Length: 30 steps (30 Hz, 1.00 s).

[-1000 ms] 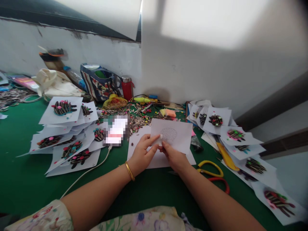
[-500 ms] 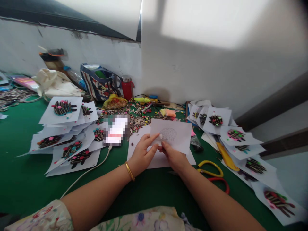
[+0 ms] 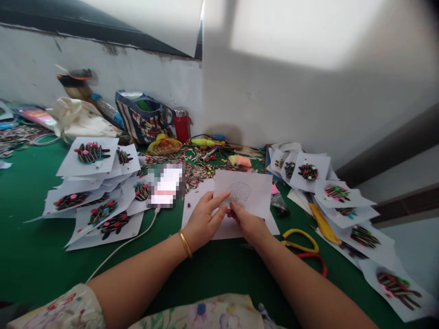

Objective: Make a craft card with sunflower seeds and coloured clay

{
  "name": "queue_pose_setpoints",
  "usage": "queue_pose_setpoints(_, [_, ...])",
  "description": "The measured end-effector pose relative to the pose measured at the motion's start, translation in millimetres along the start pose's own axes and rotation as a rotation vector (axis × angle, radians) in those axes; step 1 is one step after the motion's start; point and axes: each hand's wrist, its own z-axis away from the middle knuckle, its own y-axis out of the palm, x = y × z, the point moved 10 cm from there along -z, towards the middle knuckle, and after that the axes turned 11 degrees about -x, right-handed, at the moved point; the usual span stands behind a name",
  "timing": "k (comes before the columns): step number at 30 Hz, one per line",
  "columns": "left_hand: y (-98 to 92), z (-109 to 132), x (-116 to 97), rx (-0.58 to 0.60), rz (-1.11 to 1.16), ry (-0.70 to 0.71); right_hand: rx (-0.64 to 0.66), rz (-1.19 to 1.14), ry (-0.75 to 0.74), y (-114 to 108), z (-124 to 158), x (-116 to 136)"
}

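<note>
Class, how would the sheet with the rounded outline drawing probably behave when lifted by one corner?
The drawing sheet would likely feel light, since it looks thin. It may bend or flop, much like the nearest right-hand decorated sheet, whose edges curve.

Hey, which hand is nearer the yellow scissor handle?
Right. The right hand is left of the yellow scissor handle; the left hand is farther left.

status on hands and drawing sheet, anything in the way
Left hand at left side of drawing sheet; right hand pinching its lower edge. Scissors partly hidden by right forearm, possible snag.
</note>
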Motion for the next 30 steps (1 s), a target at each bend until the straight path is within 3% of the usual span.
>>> queue_pose_setpoints(6, [-12.3, -3, 0, -0.133, 0.052, 0.024, -0.062, -0.078, 0.087, -2, 0, -1])
queue_pose_setpoints(30, [-6.8, -3, -3, -0.077, 0.050, 0.024, -0.083, -0.176, 0.137, 0, 2, 2])
